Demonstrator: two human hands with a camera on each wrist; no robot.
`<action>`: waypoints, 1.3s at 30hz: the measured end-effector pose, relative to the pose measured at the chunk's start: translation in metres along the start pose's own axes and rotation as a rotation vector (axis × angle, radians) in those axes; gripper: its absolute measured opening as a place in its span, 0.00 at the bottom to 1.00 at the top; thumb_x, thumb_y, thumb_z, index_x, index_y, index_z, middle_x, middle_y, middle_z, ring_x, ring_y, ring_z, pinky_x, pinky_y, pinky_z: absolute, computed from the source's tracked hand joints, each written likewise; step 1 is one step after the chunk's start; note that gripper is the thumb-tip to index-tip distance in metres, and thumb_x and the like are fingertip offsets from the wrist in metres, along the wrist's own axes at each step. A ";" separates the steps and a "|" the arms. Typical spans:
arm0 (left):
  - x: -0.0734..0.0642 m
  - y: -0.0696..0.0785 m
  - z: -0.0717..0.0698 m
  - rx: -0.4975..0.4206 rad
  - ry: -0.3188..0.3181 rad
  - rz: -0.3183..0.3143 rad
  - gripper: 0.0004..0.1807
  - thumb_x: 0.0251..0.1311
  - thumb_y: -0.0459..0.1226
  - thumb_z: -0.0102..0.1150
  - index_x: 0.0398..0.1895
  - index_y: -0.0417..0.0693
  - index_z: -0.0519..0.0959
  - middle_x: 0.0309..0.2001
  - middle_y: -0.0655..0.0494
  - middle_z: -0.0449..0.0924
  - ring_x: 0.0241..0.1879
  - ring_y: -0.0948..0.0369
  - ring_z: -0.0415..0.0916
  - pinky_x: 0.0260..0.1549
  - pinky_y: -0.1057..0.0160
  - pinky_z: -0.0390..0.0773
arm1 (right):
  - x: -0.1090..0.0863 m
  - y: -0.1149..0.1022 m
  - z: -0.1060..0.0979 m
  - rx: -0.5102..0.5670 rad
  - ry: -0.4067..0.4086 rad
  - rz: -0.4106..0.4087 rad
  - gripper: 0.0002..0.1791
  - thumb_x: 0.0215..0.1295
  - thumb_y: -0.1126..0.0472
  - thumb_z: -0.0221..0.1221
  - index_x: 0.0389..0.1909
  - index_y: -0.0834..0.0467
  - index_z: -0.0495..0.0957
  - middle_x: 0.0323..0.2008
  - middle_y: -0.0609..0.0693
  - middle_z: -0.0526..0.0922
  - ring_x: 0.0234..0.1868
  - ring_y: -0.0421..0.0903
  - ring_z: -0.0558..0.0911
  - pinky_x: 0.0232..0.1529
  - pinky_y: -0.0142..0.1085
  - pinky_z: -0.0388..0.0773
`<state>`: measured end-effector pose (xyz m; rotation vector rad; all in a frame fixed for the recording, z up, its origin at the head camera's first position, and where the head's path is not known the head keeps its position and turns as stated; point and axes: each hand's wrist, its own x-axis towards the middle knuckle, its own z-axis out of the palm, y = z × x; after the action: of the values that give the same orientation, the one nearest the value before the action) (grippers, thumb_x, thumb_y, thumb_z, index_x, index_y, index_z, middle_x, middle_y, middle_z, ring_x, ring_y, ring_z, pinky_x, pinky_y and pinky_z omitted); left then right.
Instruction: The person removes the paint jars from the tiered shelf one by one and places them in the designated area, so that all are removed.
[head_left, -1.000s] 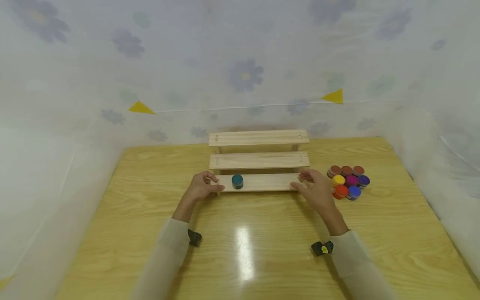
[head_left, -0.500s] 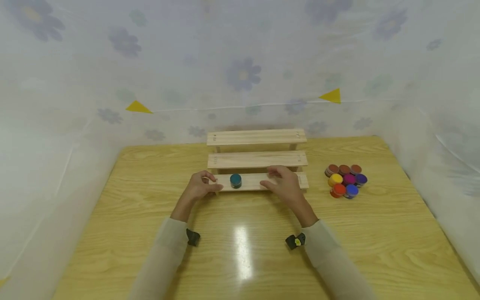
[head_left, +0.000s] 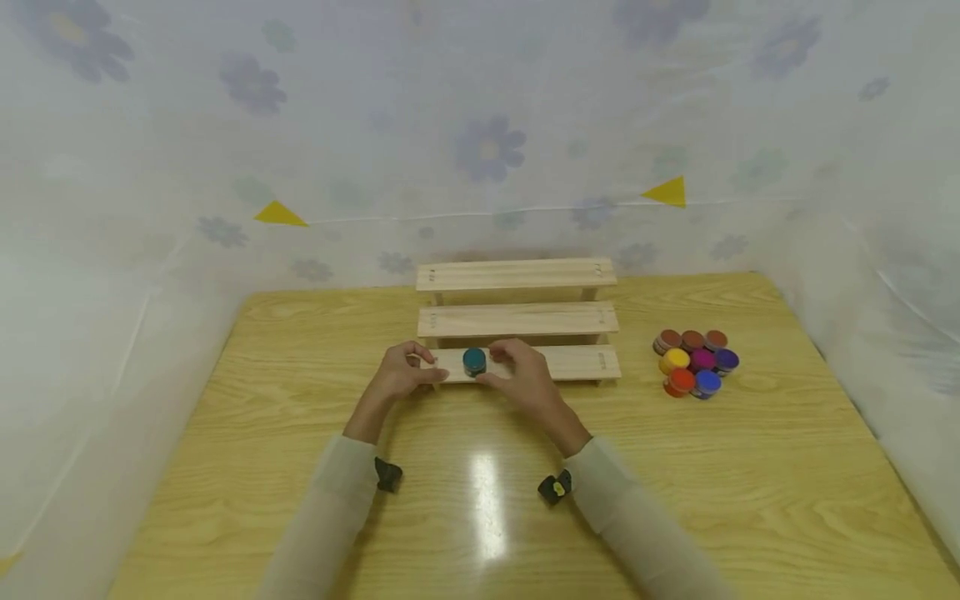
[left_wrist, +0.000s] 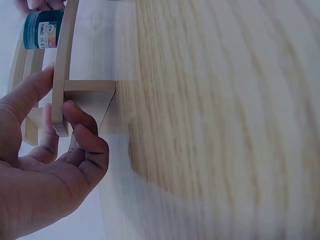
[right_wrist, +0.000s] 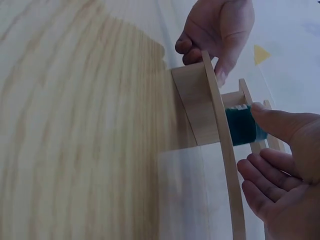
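Observation:
A teal paint jar (head_left: 474,362) stands upright on the lowest board of a three-tier wooden rack (head_left: 517,320), near its left end. My left hand (head_left: 402,372) grips that board's left end. In the left wrist view its thumb (left_wrist: 37,90) lies on the board's top while curled fingers (left_wrist: 85,120) sit beneath. My right hand (head_left: 522,379) is at the jar's right side. In the right wrist view its thumb (right_wrist: 275,120) reaches the teal jar (right_wrist: 241,125), though contact is hard to tell. The other fingers (right_wrist: 265,180) are loosely bent beside it.
Several paint jars (head_left: 702,361) in brown, yellow, purple, red and blue stand grouped on the wood-grain table (head_left: 757,467), right of the rack. A flowered cloth (head_left: 360,150) hangs behind the table, bearing two yellow triangles (head_left: 667,192).
My right hand has left the right end of the lowest board and moved left along it to the teal jar. The left hand keeps its grip; the jar stays in place.

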<state>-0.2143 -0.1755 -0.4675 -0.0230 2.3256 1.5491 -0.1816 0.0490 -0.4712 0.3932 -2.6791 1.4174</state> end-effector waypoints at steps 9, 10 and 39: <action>0.000 0.001 0.000 0.000 -0.005 -0.007 0.18 0.50 0.36 0.71 0.39 0.40 0.73 0.12 0.62 0.57 0.13 0.65 0.53 0.16 0.67 0.61 | 0.005 -0.007 0.014 0.007 0.008 0.016 0.24 0.52 0.58 0.70 0.49 0.61 0.76 0.44 0.52 0.80 0.48 0.49 0.79 0.54 0.44 0.75; 0.000 0.002 0.000 -0.003 -0.005 -0.010 0.18 0.50 0.36 0.71 0.39 0.40 0.73 0.12 0.62 0.57 0.13 0.65 0.53 0.16 0.67 0.61 | 0.006 -0.007 0.014 0.002 0.012 0.013 0.23 0.52 0.59 0.70 0.49 0.61 0.77 0.44 0.52 0.80 0.48 0.49 0.80 0.53 0.44 0.75; -0.001 0.001 0.001 -0.018 -0.010 -0.025 0.18 0.50 0.35 0.70 0.40 0.39 0.73 0.16 0.60 0.60 0.17 0.64 0.57 0.22 0.64 0.67 | -0.016 0.007 -0.029 0.013 0.112 0.060 0.22 0.53 0.59 0.69 0.48 0.60 0.77 0.43 0.53 0.81 0.47 0.50 0.80 0.51 0.46 0.77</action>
<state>-0.2136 -0.1747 -0.4667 -0.0488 2.2951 1.5543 -0.1688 0.0795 -0.4632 0.2288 -2.6151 1.4278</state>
